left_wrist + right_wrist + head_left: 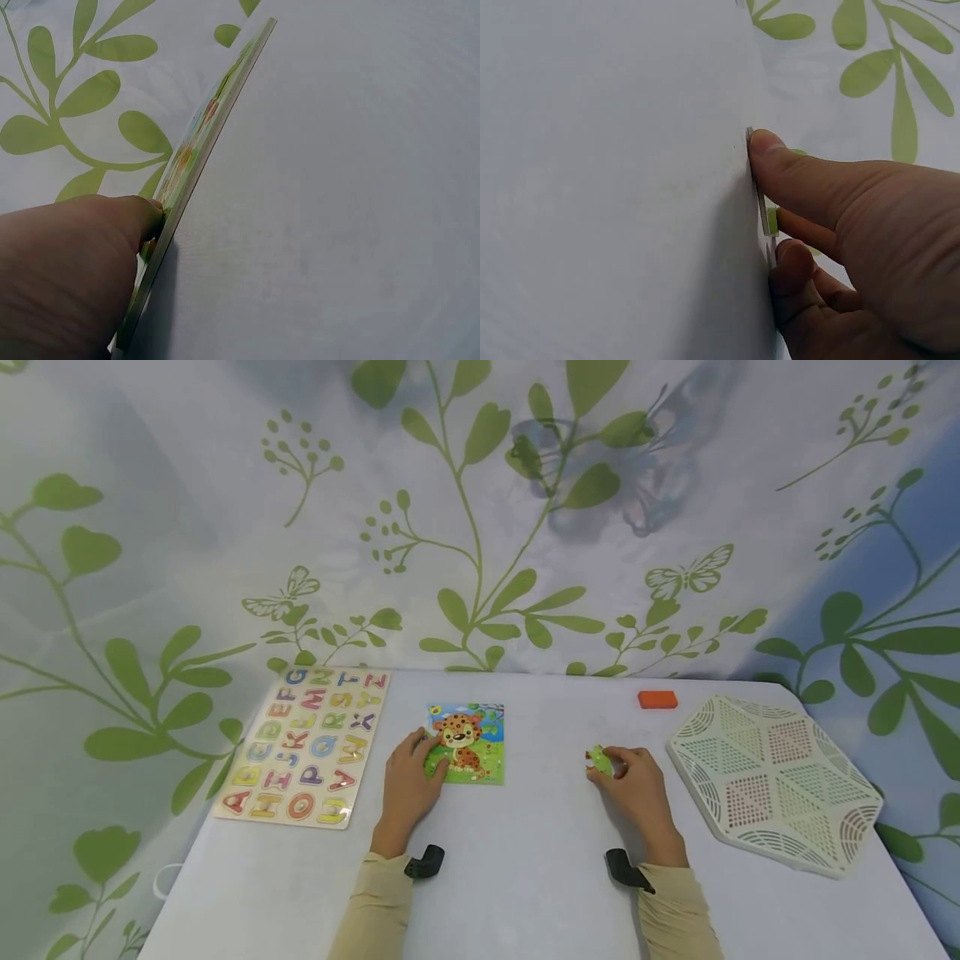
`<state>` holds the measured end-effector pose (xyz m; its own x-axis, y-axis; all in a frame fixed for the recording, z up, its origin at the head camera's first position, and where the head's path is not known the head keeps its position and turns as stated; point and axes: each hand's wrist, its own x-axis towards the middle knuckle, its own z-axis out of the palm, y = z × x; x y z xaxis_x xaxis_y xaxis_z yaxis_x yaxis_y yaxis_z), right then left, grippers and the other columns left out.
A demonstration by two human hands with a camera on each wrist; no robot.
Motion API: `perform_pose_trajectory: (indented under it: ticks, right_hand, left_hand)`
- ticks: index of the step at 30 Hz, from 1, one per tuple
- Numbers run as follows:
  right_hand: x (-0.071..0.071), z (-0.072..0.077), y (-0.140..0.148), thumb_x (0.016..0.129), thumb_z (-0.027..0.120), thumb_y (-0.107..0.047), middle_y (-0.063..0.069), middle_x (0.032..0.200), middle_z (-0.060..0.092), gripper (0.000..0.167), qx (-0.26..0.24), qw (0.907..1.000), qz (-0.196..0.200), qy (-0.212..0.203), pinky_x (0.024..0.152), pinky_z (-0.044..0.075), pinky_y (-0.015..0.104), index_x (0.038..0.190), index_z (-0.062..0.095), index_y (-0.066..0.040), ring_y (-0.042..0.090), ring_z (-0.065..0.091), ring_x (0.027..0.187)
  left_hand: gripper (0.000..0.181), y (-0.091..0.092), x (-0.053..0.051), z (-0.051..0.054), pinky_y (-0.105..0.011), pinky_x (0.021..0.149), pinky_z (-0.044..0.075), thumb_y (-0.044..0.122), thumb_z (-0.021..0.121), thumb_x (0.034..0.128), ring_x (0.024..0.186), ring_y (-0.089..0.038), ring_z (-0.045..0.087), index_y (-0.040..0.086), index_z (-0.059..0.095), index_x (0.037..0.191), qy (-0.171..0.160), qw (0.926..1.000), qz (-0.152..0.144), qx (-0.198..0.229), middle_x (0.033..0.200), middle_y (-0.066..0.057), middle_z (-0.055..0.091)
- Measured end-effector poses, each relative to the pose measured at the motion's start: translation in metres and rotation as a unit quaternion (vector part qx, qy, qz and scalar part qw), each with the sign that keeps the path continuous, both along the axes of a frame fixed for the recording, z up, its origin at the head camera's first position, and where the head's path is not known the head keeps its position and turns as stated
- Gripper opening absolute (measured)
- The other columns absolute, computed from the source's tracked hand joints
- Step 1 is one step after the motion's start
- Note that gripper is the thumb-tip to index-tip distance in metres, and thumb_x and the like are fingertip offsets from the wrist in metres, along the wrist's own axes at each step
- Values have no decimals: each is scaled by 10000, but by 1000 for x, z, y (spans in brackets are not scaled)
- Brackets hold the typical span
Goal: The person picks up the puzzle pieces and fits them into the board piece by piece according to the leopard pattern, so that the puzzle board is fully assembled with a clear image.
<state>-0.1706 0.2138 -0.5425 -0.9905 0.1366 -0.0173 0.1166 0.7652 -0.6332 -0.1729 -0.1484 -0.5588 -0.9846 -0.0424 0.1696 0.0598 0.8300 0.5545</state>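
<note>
A square jigsaw puzzle (480,764) with a spotted leopard cub on green grass lies flat near the middle of the table. My left hand (410,781) rests on its left side, thumb and fingertips touching the picture. In the left wrist view the puzzle (196,142) shows edge-on, with the thumb on its face. Some of its left part is hidden under the hand. To the right, my right hand (637,785) pinches a small green puzzle piece (600,760) just above or at the tabletop. The right wrist view shows the thin piece (772,221) between thumb and fingers.
A wooden alphabet board (288,777) with colourful letters lies at the left. An orange block (657,699) sits towards the back right. Beside my right arm is a white hexagonal patterned, perforated piece (776,785). A leaf-printed curtain (480,560) hangs behind the white table.
</note>
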Motion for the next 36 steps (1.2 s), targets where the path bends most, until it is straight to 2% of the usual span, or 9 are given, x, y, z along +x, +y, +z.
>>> perform_pose_trajectory:
  ticks: [7,11,16,20,23,28,32,36]
  right_hand:
    - [-2,8,-3,841,838,-255,168,1028,549,511,-93,9995,-60,-298,710,395,305,1217,628,18,264,523,894]
    - [-3,11,-5,847,825,-227,164,1055,610,474,-285,9985,-38,-465,723,430,303,1210,604,-16,271,561,933]
    - [-5,10,-10,922,745,-191,126,1093,661,345,-669,9972,-209,-279,798,473,312,1229,627,-86,262,628,989]
    - [-10,9,-16,955,702,-187,134,1099,679,325,-1035,9944,-157,-169,742,498,259,1268,684,-105,259,675,982]
    - [-14,8,-24,972,685,-192,148,1152,681,353,-1298,9911,49,-301,669,504,213,1315,686,-107,217,693,947]
    - [-17,12,-53,967,703,-206,134,1191,692,375,-1663,9841,428,-454,641,511,204,1333,689,-126,127,691,858]
    - [-18,18,-84,947,725,-198,112,1124,713,371,-1902,9775,797,-450,630,515,242,1315,703,-152,125,695,797]
    - [-21,18,-111,928,741,-190,72,1055,736,357,-1914,9745,1089,-440,612,519,261,1285,722,-178,119,706,757]
  left_hand:
    - [446,0,1,1,-583,1231,290,334,657,983,1472,-382,392,154,626,1391,-13,9999,-23,104,1582,-142,443]
    - [445,0,0,-1,-572,1240,283,345,641,993,1479,-370,388,165,620,1399,-64,9999,-35,70,1588,-130,439]
    - [444,0,0,-1,-580,1231,296,332,653,985,1471,-375,400,161,623,1393,20,10000,-41,19,1580,-138,448]
    - [441,0,1,1,-587,1220,306,321,666,977,1461,-381,410,154,630,1383,112,9999,-36,-17,1570,-145,457]
    - [442,1,1,2,-585,1223,303,322,667,977,1461,-381,409,148,630,1381,122,9999,-49,-3,1570,-149,457]
    - [442,2,3,4,-581,1232,291,321,665,981,1469,-379,402,143,628,1384,94,9999,-56,48,1574,-151,454]
    - [438,2,3,5,-585,1229,294,313,667,980,1466,-381,405,137,632,1379,132,9999,-57,74,1569,-157,459]
    - [434,2,3,4,-589,1225,299,309,670,978,1462,-384,410,133,635,1374,177,9998,-60,94,1564,-160,465]
